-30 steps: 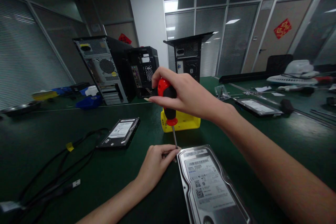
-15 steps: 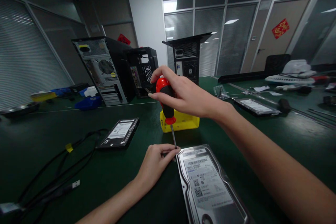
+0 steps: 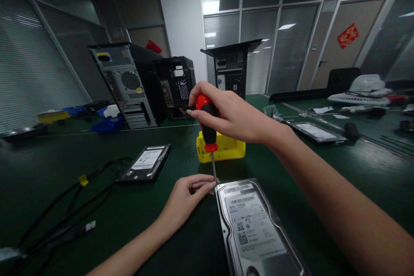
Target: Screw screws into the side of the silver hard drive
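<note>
A screwdriver [image 3: 210, 135] with a red and black handle stands nearly upright, its tip at the top left corner of a silver hard drive [image 3: 255, 220]. My right hand [image 3: 223, 110] is wrapped round its handle from above. Beside that corner, my left hand [image 3: 190, 192] has its fingertips pinched near the screwdriver's tip; what they hold, if anything, is too small to make out. Behind the screwdriver sits a yellow bin [image 3: 226, 148] with small marks on its side.
A second hard drive [image 3: 147, 164] and black cables [image 3: 74, 198] lie on the left. Computer cases [image 3: 129, 82] stand at the back. Toward the right are another drive [image 3: 315, 131], a white helmet [image 3: 367, 84] and a blue bin [image 3: 108, 125] is far left.
The screwdriver and my right hand have shifted very slightly. My left hand has moved a little left, with its fingertips still by the drive's corner.
</note>
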### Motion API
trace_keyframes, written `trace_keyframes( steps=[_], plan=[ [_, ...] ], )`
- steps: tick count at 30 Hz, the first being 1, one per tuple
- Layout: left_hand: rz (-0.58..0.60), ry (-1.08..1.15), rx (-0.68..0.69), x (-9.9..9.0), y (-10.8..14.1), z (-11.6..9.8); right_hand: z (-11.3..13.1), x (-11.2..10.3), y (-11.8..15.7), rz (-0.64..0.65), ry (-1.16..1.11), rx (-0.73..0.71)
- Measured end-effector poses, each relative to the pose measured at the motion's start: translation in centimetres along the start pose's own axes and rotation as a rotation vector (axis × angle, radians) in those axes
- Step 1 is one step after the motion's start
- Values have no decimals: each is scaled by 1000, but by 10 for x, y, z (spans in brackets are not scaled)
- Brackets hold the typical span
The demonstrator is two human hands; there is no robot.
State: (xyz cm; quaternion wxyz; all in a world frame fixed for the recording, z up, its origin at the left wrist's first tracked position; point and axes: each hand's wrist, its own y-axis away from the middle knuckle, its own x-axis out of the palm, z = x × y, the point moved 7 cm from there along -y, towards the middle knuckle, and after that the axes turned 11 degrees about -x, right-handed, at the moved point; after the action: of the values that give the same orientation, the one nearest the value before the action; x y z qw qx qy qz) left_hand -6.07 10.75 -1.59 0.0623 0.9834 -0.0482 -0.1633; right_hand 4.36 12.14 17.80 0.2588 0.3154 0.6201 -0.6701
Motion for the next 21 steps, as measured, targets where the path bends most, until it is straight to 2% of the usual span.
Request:
trace_keyframes(
  steps=[4, 21],
  plan=[
    [-79, 35, 26, -7, 1, 0, 0, 0, 0, 15, 4, 25],
    [-70, -47, 23, -4, 9, -5, 0, 1, -1, -2, -9, 15]
  ],
)
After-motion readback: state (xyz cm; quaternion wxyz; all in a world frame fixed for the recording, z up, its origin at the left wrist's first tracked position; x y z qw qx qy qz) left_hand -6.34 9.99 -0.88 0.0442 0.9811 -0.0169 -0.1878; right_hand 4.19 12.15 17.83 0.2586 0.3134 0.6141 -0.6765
